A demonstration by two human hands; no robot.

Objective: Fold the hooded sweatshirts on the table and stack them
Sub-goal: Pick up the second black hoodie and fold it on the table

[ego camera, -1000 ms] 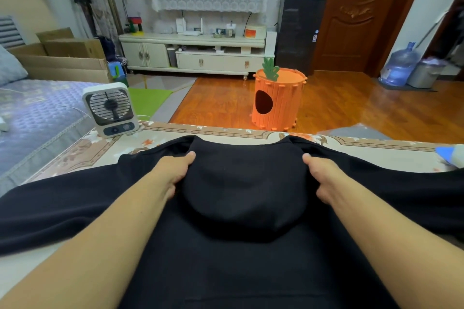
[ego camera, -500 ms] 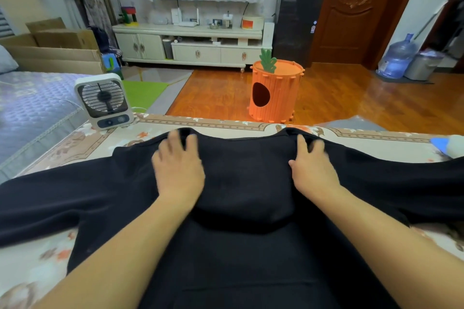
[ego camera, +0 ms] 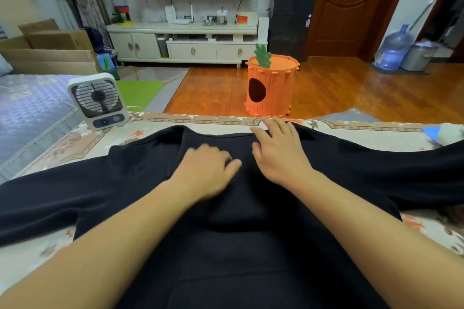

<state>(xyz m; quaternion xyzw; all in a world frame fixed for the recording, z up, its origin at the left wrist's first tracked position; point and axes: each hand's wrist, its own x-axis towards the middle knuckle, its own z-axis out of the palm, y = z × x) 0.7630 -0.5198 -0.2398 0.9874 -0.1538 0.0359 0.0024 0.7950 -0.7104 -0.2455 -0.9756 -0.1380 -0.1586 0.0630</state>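
A black hooded sweatshirt (ego camera: 241,246) is spread flat across the table (ego camera: 376,137), filling the centre and lower part of the frame, with its sleeves stretched out toward the left and right edges and its hood laid down over the body at the centre. The left hand (ego camera: 208,173) is laid palm down on the hood, slightly left of centre; its fingers are loosely bent against the fabric and nothing is seen to be grasped, though the hand is somewhat blurred. The right hand (ego camera: 281,155) is placed just right of centre, flat on the cloth near the collar, with its fingers spread and straight, reaching the far edge of the garment; nothing is gripped by it. The two hands are close together but apart. A small white fan (ego camera: 99,100) is stood on the table at the middle left. An orange carrot-shaped bin (ego camera: 271,85) is seen on the wooden floor beyond the table, above centre.
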